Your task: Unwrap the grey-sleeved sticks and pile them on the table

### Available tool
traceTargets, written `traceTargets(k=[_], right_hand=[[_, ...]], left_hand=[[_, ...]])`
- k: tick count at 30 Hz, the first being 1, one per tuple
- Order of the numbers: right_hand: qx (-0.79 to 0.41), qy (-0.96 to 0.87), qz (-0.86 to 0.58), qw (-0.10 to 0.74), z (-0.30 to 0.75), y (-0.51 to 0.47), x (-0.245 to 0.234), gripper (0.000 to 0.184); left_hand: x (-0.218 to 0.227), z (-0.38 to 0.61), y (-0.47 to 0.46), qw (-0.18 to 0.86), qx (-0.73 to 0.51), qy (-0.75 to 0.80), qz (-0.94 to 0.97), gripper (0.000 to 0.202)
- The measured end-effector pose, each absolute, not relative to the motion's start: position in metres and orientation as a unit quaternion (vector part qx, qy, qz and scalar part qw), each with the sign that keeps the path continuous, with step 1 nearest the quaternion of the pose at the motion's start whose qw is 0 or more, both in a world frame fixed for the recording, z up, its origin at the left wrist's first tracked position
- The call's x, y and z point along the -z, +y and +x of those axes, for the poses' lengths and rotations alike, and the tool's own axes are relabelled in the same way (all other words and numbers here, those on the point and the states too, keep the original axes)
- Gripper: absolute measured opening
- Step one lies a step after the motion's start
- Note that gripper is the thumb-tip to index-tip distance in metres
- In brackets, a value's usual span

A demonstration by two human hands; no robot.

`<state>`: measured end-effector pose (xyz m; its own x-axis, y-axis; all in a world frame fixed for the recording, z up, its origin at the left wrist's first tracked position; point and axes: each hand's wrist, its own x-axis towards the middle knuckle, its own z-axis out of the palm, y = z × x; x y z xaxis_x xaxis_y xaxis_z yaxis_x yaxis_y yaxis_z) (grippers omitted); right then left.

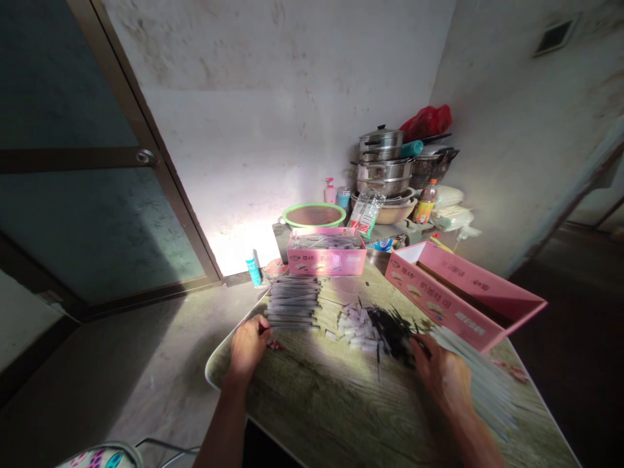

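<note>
My left hand (249, 342) is closed in a pinch at the left end of a stack of slim grey sticks (293, 304); what it pinches is too small to make out. My right hand (442, 372) is closed at the right edge of a heap of thin black pieces (392, 328). Something dark shows between its fingers, but I cannot name it. Short whitish translucent pieces (358, 327) lie heaped just left of the black ones. Long pale translucent tubes (480, 377) lie beside and partly behind my right hand.
On the wood-patterned table (312, 396), a pink box (326, 263) full of grey sticks stands at the back. A larger pink box (443, 302) sits tilted at the right. Behind are a green-rimmed basin (314, 207), steel pots (383, 172) and a drink bottle (426, 203).
</note>
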<state>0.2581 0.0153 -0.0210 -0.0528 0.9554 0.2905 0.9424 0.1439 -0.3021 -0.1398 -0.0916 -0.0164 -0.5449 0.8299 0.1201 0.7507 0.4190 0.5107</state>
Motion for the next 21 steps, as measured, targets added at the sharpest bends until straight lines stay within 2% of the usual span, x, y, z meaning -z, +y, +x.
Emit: traceTargets(k=[10,21], right_hand=[[-0.023,-0.729,-0.652,0.209,0.256,0.013,0.015,0.034],[-0.031,-0.733,-0.632,0.25,0.257,0.014,0.02,0.031]], left_hand=[[0.019,-0.109,-0.078,0.095,-0.274,0.779,0.556,0.003],[0.015,-0.09,-0.072,0.09,-0.213,0.756,0.613,0.008]])
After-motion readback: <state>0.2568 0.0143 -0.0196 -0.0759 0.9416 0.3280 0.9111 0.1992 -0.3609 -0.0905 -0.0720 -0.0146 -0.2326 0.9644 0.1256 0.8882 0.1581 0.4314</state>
